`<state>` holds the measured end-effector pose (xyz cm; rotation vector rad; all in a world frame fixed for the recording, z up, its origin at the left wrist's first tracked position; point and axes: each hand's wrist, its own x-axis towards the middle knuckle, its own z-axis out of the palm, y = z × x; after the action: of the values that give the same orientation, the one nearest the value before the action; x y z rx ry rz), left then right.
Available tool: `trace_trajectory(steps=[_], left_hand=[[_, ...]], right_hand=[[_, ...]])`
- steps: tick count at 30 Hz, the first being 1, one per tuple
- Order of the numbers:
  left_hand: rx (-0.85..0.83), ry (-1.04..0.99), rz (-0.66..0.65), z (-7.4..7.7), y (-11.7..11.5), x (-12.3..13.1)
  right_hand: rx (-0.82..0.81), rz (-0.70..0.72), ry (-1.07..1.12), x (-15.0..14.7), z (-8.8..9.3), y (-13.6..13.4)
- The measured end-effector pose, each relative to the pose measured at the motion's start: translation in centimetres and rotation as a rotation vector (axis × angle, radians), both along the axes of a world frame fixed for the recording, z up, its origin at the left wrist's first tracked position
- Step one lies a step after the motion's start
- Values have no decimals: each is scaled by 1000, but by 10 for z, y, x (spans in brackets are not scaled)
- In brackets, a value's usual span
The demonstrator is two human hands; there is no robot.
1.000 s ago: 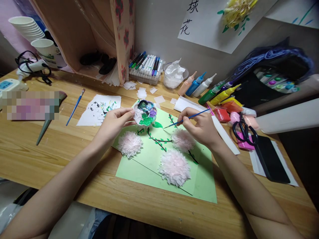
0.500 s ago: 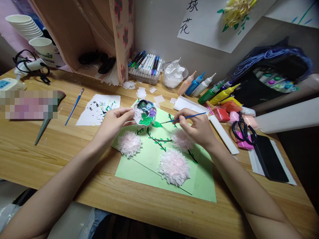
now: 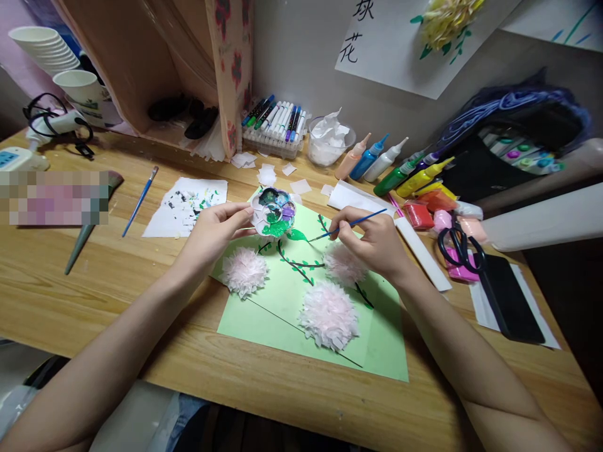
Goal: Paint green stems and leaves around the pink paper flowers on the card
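Observation:
My left hand [image 3: 220,229] pinches the rim of a flower-shaped paint palette [image 3: 274,213] holding green, purple and dark paint, above the far edge of a light green sheet [image 3: 268,317]. Between the fingers of my right hand [image 3: 367,238] is a thin blue paintbrush [image 3: 362,218]. Its tip touches the paper at the pointed end of a painted green leaf [image 3: 296,235]. Three pale pink paper flowers, one of them a large one [image 3: 328,315], lie on the sheet, with dark stems and small green leaves painted between them.
Behind the sheet stand a marker box [image 3: 276,129], a clear bowl [image 3: 331,141] and paint bottles [image 3: 377,160]. Scissors [image 3: 459,245] and a black phone [image 3: 509,298] lie right. Paint-stained paper [image 3: 186,207], another brush [image 3: 140,202] and paper cups [image 3: 80,85] are left.
The brush tip has moved slightly right and down, and the leaf's point now reaches further that way. My left hand and the palette have hardly moved.

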<state>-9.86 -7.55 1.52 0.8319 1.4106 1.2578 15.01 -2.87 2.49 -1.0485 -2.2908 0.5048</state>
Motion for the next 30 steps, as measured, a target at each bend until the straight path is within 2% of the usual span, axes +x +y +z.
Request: trace_trajectory(steps=[6,30], left_hand=[[-1,-5,7,1,0,0],[2,1,-4,0,1,0]], right_hand=[[6,-8,60,0,0,0],[-6,-3,30,0,0,1]])
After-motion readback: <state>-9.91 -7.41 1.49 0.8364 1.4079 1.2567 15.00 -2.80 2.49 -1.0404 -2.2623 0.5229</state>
